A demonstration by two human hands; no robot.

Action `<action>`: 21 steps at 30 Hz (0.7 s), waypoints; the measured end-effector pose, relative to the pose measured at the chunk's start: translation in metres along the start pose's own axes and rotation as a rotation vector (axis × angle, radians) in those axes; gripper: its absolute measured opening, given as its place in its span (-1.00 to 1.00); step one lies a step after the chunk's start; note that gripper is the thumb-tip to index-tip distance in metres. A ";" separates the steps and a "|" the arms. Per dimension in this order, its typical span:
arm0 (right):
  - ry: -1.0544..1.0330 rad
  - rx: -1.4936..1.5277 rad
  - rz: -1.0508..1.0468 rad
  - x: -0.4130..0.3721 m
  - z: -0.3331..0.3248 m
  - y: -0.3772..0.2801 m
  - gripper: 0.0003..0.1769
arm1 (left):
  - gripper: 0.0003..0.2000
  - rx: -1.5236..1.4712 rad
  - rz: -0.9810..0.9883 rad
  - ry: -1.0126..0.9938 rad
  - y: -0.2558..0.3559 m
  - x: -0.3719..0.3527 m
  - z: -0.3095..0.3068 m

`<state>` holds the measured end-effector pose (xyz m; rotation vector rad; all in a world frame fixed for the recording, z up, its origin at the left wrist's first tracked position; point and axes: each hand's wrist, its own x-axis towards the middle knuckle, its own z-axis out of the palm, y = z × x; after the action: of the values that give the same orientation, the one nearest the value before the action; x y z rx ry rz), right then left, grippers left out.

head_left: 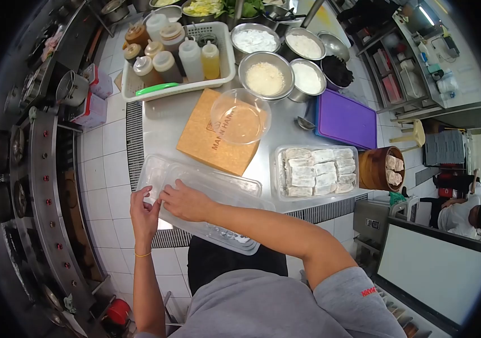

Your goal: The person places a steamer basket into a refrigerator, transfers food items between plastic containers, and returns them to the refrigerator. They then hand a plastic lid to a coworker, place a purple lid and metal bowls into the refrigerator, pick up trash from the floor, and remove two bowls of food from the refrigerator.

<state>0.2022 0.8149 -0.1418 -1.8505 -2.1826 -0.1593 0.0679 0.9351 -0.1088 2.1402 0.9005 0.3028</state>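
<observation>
A long clear plastic container [218, 230] sits tilted at the table's front edge, with white powdery smears at its right end. Behind it, partly overlapped, lies another clear plastic piece with a raised rim [235, 181], either a lid or a tray. My left hand [145, 213] is at the left end of the container, fingers bent and pinched on its edge. Close beside it, my right hand [184, 201] reaches across with curled fingers at the same end. The fingertips of both hands nearly meet. What lies right under the right fingers is hidden.
Behind are a brown cardboard piece [195, 138], a round clear bowl [241, 115] and a basket of squeeze bottles [226, 56]. To the right sit a tray of white-dusted rolls [315, 174], a bamboo steamer [373, 169], a purple lid [346, 119] and powder bowls [279, 93].
</observation>
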 end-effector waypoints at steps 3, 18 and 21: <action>-0.148 0.149 0.046 -0.001 0.010 -0.005 -0.80 | -0.58 0.014 -0.008 0.000 0.001 0.000 0.000; 0.137 1.304 0.813 -0.098 -0.074 -0.009 -0.49 | -0.57 0.011 -0.054 0.019 0.005 -0.002 0.002; 0.318 1.378 1.087 -0.147 -0.125 0.001 -0.45 | -0.56 0.021 -0.023 0.051 0.003 -0.003 0.002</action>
<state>0.2418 0.6429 -0.0631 -1.5503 -0.4276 0.9157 0.0681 0.9306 -0.1075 2.1483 0.9610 0.3386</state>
